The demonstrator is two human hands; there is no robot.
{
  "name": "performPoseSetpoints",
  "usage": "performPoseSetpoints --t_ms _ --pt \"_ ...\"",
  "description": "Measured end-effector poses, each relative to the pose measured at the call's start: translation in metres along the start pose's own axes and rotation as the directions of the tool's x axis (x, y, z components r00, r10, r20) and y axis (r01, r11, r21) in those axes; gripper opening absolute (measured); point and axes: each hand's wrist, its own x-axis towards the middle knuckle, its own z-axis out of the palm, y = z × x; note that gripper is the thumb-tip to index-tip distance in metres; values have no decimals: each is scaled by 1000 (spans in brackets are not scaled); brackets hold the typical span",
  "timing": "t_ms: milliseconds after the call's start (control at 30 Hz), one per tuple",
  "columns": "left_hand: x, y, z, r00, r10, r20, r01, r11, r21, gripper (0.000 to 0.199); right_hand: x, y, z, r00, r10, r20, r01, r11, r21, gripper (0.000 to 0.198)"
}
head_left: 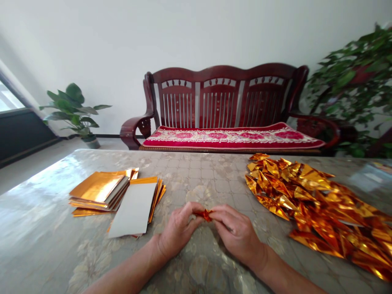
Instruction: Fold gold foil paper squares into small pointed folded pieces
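Observation:
Between my two hands is a small piece of orange-gold foil paper (207, 214), mostly hidden by the fingers. My left hand (182, 224) pinches its left end and my right hand (235, 230) pinches its right end, just above the table. To the left lie stacks of foil paper sheets (98, 185), some gold side up, with a pale grey sheet (134, 210) on top of the nearer stack. On the right spreads a large heap of folded gold foil pieces (306, 196).
The table (196, 171) has a patterned, glossy cover. A clear plastic packet (372, 177) lies at its far right. Behind stands a dark red wooden bench (219, 98) with a red floral cushion (232, 136). Potted plants (75, 108) stand left and right.

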Motion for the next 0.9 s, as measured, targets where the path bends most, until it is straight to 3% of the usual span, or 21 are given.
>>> performPoseSetpoints --t_ms 167,300,467,600,900 --pt "2 -2 4 988 -148 -41 147 988 -38 10 0 3 1 1000 19 -20 -20 999 -28 25" --pt "3 -1 3 985 -173 -5 173 984 -49 18 0 5 1 999 34 -27 -35 998 -47 24" --pt "4 6 -12 989 -69 131 68 998 8 30 -2 8 -1 997 71 -11 -71 997 -41 24" --pt "6 6 -21 975 1 223 9 999 -44 32 -2 10 -1 996 87 -2 -87 996 -33 23" --pt "3 -6 -15 988 87 125 -99 991 89 25 -3 10 -1 997 74 -26 -74 997 -25 24"
